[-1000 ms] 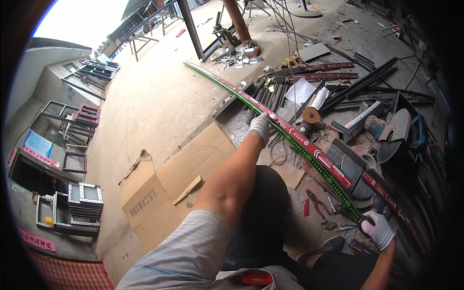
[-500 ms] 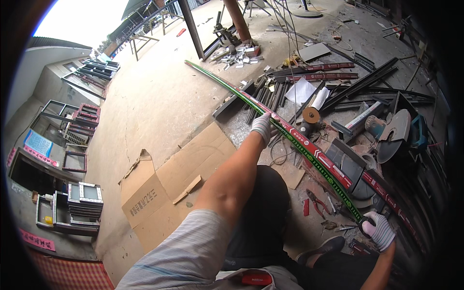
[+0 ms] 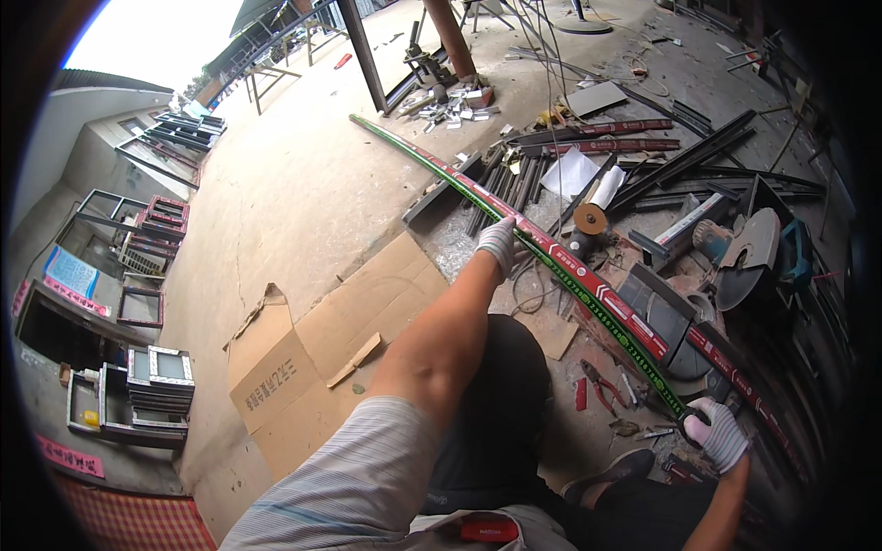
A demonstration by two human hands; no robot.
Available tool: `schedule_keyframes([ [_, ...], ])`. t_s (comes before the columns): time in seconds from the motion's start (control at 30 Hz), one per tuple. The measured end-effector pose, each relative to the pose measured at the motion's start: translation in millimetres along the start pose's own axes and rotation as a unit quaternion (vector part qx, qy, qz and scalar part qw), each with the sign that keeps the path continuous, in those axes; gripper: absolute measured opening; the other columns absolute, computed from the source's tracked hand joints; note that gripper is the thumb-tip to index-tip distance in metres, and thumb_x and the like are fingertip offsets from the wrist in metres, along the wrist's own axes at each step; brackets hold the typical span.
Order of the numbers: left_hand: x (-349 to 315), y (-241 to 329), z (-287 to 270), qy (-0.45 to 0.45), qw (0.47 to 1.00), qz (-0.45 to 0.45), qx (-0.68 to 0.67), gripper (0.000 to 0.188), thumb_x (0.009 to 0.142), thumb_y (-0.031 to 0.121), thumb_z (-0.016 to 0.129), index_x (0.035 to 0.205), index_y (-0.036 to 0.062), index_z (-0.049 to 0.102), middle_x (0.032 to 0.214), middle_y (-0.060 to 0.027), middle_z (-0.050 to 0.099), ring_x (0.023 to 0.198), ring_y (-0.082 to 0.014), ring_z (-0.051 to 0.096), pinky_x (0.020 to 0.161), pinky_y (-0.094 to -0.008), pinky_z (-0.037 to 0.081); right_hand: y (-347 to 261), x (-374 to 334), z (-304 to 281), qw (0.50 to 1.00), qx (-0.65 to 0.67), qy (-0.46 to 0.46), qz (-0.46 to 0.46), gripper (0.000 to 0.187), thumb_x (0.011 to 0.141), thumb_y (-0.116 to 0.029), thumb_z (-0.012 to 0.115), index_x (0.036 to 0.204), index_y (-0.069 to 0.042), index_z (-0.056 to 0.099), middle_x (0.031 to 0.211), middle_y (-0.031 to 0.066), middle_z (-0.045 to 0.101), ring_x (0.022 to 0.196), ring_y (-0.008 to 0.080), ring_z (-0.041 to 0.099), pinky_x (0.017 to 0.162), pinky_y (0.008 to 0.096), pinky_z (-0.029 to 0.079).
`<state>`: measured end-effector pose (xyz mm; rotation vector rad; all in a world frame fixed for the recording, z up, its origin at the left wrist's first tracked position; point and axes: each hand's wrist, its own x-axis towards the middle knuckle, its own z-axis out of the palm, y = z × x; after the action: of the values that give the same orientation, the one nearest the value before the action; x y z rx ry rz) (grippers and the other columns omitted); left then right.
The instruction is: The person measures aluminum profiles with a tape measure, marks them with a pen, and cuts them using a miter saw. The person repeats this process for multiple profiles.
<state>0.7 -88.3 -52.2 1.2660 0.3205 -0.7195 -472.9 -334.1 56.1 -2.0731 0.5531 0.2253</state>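
The long green-and-red strip (image 3: 551, 253) is already lifted and stretched out over the concrete floor (image 3: 303, 184), running from its far tip near eleven o'clock to its near end at about four o'clock. It looks like a coated metal profile, though its exact kind is hard to tell. It appears mid-handling: raised and supported at two points, not yet laid down or worked on, with no cut or mark visible along it.

The left hand (image 3: 499, 243), in a light work glove, reaches far forward on a nearly straight arm and closes around the strip partway along, fingers wrapped over its edge just above centre. The right hand (image 3: 719, 434), also gloved, sits low at four o'clock, forearm rising from the lower edge, curled tight around the strip's near end.

Beneath the strip, at one to three o'clock, lie dark metal bars (image 3: 514, 179), a circular saw (image 3: 749, 257) and red-handled pliers (image 3: 602, 390). Flattened cardboard (image 3: 303, 367) lies at eight o'clock.
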Motion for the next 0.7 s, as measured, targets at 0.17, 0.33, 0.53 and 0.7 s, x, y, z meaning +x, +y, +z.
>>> schedule_keyframes([
  [0.17,4.6,-2.1,-2.0,0.002,1.0,-0.006,0.001,0.035,0.107,0.04,0.047,0.122,0.0102,0.059,0.11,-0.0085,0.072,0.1,-0.0291,0.07,0.1,-0.0474,0.052,1.3,7.8,4.6,1.0,-0.002,-0.004,0.0,0.043,0.084,-0.028,0.069,0.11,0.006,0.068,0.094,0.0177,0.072,0.09,0.0243,0.069,0.086,0.0376,0.054],
  [0.33,6.5,-4.8,2.6,-0.006,1.0,-0.01,-0.007,0.036,0.107,0.04,0.048,0.123,0.0095,0.059,0.11,-0.01,0.071,0.101,-0.0299,0.07,0.1,-0.049,0.052,23.6,15.7,5.9,1.0,-0.024,0.006,-0.018,0.043,0.085,-0.029,0.07,0.11,0.006,0.068,0.094,0.0203,0.072,0.091,0.0275,0.069,0.086,0.0387,0.054],
  [0.53,13.1,-4.4,-6.5,-0.024,0.999,-0.024,-0.001,0.037,0.108,0.037,0.051,0.13,0.0084,0.055,0.121,-0.0121,0.066,0.101,-0.0334,0.072,0.09,-0.0501,0.059,16.9,20.3,9.6,1.0,-0.029,0.003,-0.006,0.044,0.085,-0.03,0.071,0.11,0.005,0.069,0.092,0.0195,0.072,0.091,0.0263,0.069,0.086,0.0385,0.054],
  [0.7,13.0,-5.2,-8.1,-0.016,1.0,-0.021,0.0,0.036,0.107,0.037,0.049,0.128,0.0082,0.056,0.12,-0.0136,0.068,0.105,-0.0337,0.071,0.099,-0.0521,0.053,2.4,21.9,12.6,1.0,0.001,-0.013,0.018,0.043,0.086,-0.03,0.072,0.11,0.005,0.069,0.091,0.0173,0.072,0.089,0.024,0.068,0.086,0.038,0.054],
])
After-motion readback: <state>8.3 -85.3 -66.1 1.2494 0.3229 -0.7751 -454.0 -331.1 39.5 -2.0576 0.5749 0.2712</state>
